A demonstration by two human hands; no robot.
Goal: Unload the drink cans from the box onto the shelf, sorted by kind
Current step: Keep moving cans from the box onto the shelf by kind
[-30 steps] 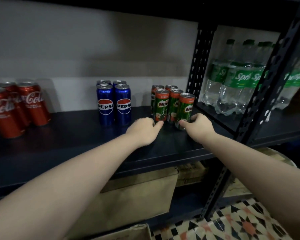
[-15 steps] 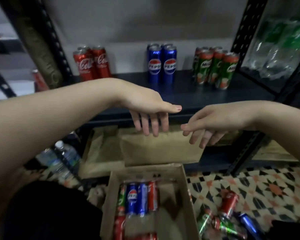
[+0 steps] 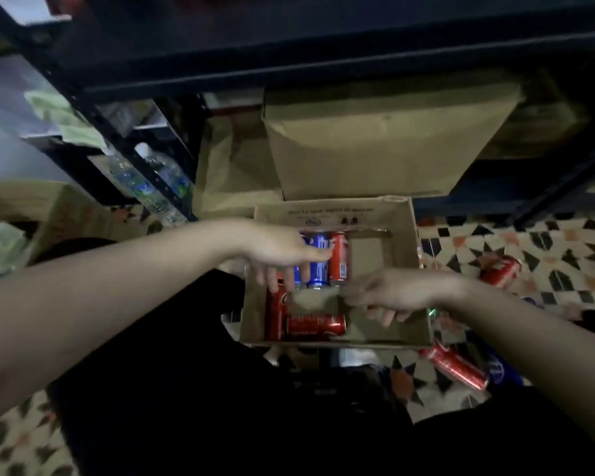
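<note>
An open cardboard box (image 3: 406,235) sits on the floor below me. Inside lie blue Pepsi cans (image 3: 318,266), a red can (image 3: 339,257) beside them, and more red cola cans along the left wall (image 3: 275,314) and the front (image 3: 315,326). My left hand (image 3: 282,252) hovers over the blue cans with fingers spread downward, holding nothing. Over the box's right half, my right hand (image 3: 389,293) is blurred, fingers loosely curled and empty. The dark shelf edge (image 3: 323,63) runs across the top; the cans on the shelf are out of view.
Loose red cans (image 3: 500,269) (image 3: 455,367) and a blue can (image 3: 500,369) lie on the patterned tile floor right of the box. A big cardboard carton (image 3: 375,149) fills the lower shelf behind it. Water bottles (image 3: 158,182) stand at the left by the rack post.
My view dropped from the shelf to the box. Both hands left the Milo cans on the shelf and came down empty over the box.
</note>
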